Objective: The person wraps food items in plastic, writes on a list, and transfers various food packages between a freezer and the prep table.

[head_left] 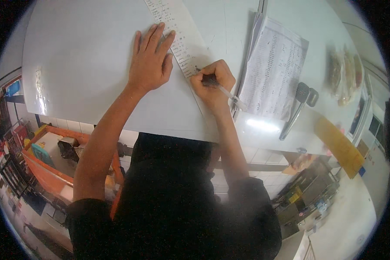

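Note:
A long white strip of paper (pixel 184 30) with handwritten lines runs slantwise over the white tabletop (pixel 82 56). My left hand (pixel 151 60) lies flat with its fingers stretched out, the fingertips on the strip's left edge. Over the strip's right side, my right hand (pixel 214 84) is closed around a pen (pixel 229 96) with a clear barrel. Its tip is down by the handwriting, partly hidden by the fingers. Just right of that hand lies a stack of printed sheets (pixel 275 65).
Dark-handled kitchen tools (pixel 297 106) lie beside the sheets, partly over them. Farther right are clear plastic bags (pixel 346 76) and a yellow-brown board (pixel 340 147). An orange bin (pixel 52 173) stands below the table at the left, and metal racks (pixel 305 199) stand at the lower right.

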`<state>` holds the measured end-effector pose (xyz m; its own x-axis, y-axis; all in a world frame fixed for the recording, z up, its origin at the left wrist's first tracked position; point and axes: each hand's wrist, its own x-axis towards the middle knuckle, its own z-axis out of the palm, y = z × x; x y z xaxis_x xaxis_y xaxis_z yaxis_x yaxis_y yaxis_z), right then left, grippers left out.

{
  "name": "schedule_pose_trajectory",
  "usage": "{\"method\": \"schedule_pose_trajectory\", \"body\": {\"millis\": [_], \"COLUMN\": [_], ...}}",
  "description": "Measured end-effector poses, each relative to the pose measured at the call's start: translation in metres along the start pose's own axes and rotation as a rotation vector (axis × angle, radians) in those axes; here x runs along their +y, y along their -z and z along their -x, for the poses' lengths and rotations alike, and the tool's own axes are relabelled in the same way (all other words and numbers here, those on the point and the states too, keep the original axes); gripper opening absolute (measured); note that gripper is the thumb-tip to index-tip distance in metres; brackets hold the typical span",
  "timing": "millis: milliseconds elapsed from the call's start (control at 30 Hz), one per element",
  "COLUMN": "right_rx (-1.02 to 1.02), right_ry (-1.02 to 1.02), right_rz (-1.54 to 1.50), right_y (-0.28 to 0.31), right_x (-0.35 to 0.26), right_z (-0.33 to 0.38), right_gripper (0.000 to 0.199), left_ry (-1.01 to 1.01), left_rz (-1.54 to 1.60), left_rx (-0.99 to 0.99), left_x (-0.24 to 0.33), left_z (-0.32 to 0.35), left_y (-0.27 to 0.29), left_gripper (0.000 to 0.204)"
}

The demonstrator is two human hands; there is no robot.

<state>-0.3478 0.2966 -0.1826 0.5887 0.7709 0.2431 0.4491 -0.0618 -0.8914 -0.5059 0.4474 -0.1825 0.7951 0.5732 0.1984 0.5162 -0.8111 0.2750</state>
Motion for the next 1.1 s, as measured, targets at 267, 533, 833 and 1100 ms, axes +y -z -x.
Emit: {"method": "schedule_pose_trajectory", "body": {"millis": [267, 533, 833, 1100], "right_rx": [0.027, -0.461, -0.316, -0.313], "right_ry": [-0.335, -0.412, -0.229, -0.380], "right_rz": [-0.218, 0.549, 0.519, 0.455], "right_y": [0.034, 0.064, 0.106, 0.301], "right_x": [-0.011, -0.044, -0.042, -0.024], "right_z": [0.011, 0.026, 0.063, 0.181], "right_gripper": [0.015, 0.034, 0.042, 0.036], "left_ry": [-0.022, -0.008, 0.019, -0.020], "left_rz": [-0.038, 0.019, 0.055, 0.134], "left_rx": [-0.026, 0.028, 0.094, 0.218], "left_x": [0.004, 0.006, 0.017, 0.180], "left_z": [-0.002, 0.002, 0.011, 0.052], "left_y": [0.002, 0.004, 0.009, -0.005], "left_gripper": [0.059, 0.070, 0.067, 0.062]}}
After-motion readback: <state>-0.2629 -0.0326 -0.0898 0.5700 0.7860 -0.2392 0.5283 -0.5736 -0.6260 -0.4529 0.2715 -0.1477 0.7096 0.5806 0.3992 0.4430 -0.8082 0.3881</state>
